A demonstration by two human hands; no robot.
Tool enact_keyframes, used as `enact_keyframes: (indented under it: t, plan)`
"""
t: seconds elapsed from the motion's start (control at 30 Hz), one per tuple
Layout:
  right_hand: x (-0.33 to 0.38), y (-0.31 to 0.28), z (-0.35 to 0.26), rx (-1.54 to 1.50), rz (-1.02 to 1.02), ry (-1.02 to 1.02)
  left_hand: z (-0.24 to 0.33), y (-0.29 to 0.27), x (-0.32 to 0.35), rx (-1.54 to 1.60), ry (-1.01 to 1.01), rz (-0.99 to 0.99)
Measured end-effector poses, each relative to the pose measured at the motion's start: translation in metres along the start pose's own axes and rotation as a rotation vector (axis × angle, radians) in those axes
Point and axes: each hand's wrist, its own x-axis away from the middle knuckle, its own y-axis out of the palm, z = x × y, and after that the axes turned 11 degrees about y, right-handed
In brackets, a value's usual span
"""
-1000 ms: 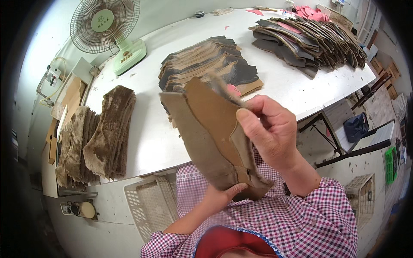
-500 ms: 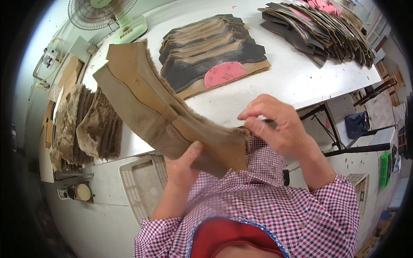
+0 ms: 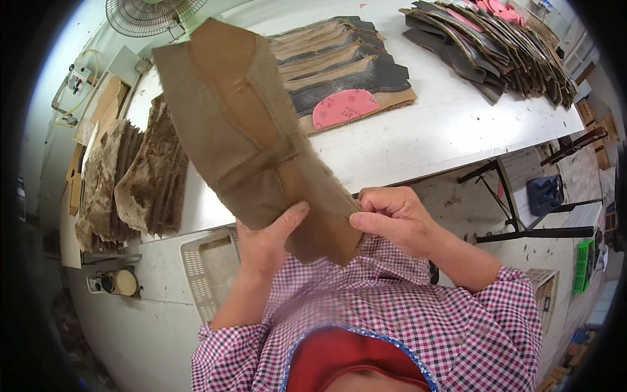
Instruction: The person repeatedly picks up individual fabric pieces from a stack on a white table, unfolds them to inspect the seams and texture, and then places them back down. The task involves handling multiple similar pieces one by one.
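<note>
Tan suede piece [image 3: 251,140] in both hands; white basket [image 3: 208,273] below, contents unclear.

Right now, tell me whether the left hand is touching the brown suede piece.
Touching. The head view shows the left hand gripping the brown suede piece, its thumb pressed flat across the front near the lower end, with no gap.

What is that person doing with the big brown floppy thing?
The person is holding up a tan stitched leather piece with both hands. The left hand grips it from underneath, thumb on the front, and the right hand pinches its lower edge. Behind it, on the white table, lie stacks of dark cut pieces with a pink oval piece on top, and furry brown pieces sit to the left.
</note>
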Motion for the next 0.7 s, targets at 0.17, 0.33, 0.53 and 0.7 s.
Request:
enact_keyframes:
  t: [0.17, 0.33, 0.53, 0.7]
  plan:
    - [-0.003, 0.004, 0.023, -0.056, -0.036, 0.222, 0.006, -0.018, -0.049, -0.918, 0.624, -0.391]
    - [0.003, 0.006, 0.031, 0.257, 0.091, -0.108, -0.063, -0.022, -0.037, -1.648, 0.527, -0.781]
    - [-0.016, -0.001, -0.013, 0.676, 0.333, -0.429, -0.074, -0.011, -0.035, -1.460, 0.477, -0.789]
    - [-0.073, 0.013, 0.017, 1.072, 0.326, -0.390, -0.079, -0.005, -0.035, -1.422, 0.310, -0.712]
